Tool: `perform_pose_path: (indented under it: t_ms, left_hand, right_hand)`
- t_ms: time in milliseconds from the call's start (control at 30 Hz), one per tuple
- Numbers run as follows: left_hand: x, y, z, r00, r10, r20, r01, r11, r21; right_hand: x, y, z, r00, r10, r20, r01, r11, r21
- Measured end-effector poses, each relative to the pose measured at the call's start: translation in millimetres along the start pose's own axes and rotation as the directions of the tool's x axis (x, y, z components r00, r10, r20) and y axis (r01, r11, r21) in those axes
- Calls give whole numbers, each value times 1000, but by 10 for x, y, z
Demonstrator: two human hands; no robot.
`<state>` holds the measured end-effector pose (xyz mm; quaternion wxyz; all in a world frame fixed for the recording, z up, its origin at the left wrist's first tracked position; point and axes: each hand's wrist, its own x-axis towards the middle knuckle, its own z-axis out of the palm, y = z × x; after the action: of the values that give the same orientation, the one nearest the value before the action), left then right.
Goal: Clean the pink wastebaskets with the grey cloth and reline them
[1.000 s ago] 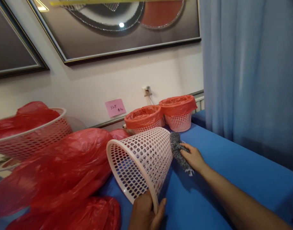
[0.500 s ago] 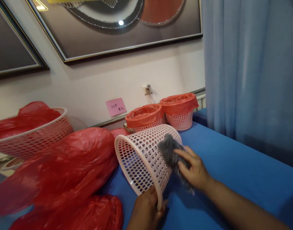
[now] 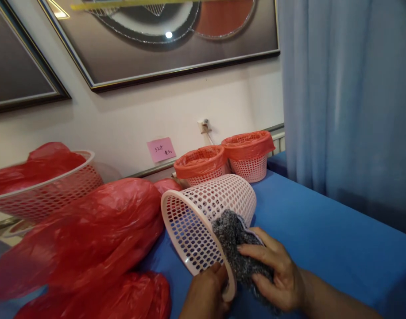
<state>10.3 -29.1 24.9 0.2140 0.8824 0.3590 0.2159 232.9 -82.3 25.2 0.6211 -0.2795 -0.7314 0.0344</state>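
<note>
A pale pink perforated wastebasket (image 3: 219, 195) lies on its side on the blue surface, its open mouth facing left toward me. My left hand (image 3: 207, 290) grips its rim at the lower edge, fingers curled inside. My right hand (image 3: 277, 270) is closed on a dark grey speckled cloth (image 3: 236, 243), which presses against the basket's outer side near the rim. The cloth and my fingers cover part of that wall.
Two baskets lined with red bags, a nearer one (image 3: 201, 164) and a farther one (image 3: 249, 153), stand behind. Crumpled red plastic bags (image 3: 99, 235) lie at left beside a larger basket (image 3: 79, 173). A blue curtain (image 3: 349, 110) hangs at right above the blue surface (image 3: 329, 230).
My right hand has drawn the cloth down along the basket's side toward the rim and closer to me. The basket has shifted slightly right, with my left hand still on its rim.
</note>
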Motion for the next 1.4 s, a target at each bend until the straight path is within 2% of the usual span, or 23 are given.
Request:
perform_pose_path:
  t_ms: [100,200,267,367,433,467,500,567,600,633,667,700,733,800,867,900,967,1033,1133,1233,1300,1333,1400]
  left_hand:
    - [-27,2,-53,999,20,38,-15,989,-145]
    - [-122,-36,-97,997,-36,-72,7,929,-369]
    - [-186,-83,-105,990,-100,-97,46,893,-449]
    - [-223,-125,-87,983,-134,-125,69,905,-421]
    - [-209,-107,-70,980,-123,-155,57,926,-372]
    - [-197,-86,-63,982,-110,-155,48,933,-358]
    - [-185,-61,-57,984,-98,-146,41,935,-351]
    - [-163,-11,-49,987,-88,-132,37,937,-346]
    - [-155,6,-45,988,-86,-132,36,939,-342]
    - [-149,17,-39,986,-86,-142,34,941,-337]
    - [-144,19,-32,985,-87,-150,33,943,-332]
    - [-141,12,-22,984,-88,-157,31,943,-331]
    - [-141,-3,-11,984,-85,-158,29,943,-333]
    - [-153,-53,11,982,-83,-170,22,941,-337]
    - [-181,-114,22,976,-64,-207,-7,945,-328]
    - [-198,-142,20,972,-47,-229,-29,948,-318]
    - [-224,-184,-4,971,-8,-241,-65,954,-294]
    - [-227,-201,-45,971,10,-240,-75,962,-263]
    - [-193,-180,-97,964,17,-266,-70,979,-194]
    - [-159,-116,-105,958,78,-276,-106,990,-89]
    - [-152,-63,-92,959,120,-255,-135,990,-39]
    - [-152,-39,-84,961,128,-243,-140,990,-31]
    - [-155,-11,-67,965,122,-232,-133,991,-32]
  right_hand:
    - [29,3,-29,998,-30,57,30,1000,-4]
    - [-32,27,30,980,-52,195,54,999,-7]
    - [-131,6,123,968,-33,250,38,999,-15]
    - [-293,29,238,982,43,182,-30,997,-75]
    - [-350,174,231,988,156,15,-151,974,-171]
    - [-353,292,197,967,236,-101,-253,943,-217]
    - [-337,432,148,920,323,-222,-372,897,-240]
    - [-256,717,32,769,501,-397,-604,773,-194]
    - [-199,825,-20,697,574,-430,-680,719,-142]
    - [-136,887,-55,648,626,-433,-723,684,-94]
    - [-70,893,-71,632,651,-420,-735,675,-61]
    - [-4,837,-62,650,649,-396,-720,692,-48]
    - [62,726,-31,698,620,-359,-678,733,-52]
    - [191,397,82,846,477,-239,-506,859,-78]
    - [312,71,224,975,212,-61,-214,976,-41]
    - [364,-37,288,998,67,2,-67,998,-3]
    - [431,-74,377,991,-127,30,127,992,22]
    - [440,130,388,988,-143,-52,139,987,-81]
    - [383,705,235,971,58,-234,-121,957,-265]
    - [352,1209,-18,869,337,-363,-444,854,-270]
    - [359,1336,-129,799,428,-422,-553,799,-237]
    - [363,1321,-147,791,435,-430,-561,796,-228]
    - [351,1147,-108,846,378,-376,-484,841,-244]
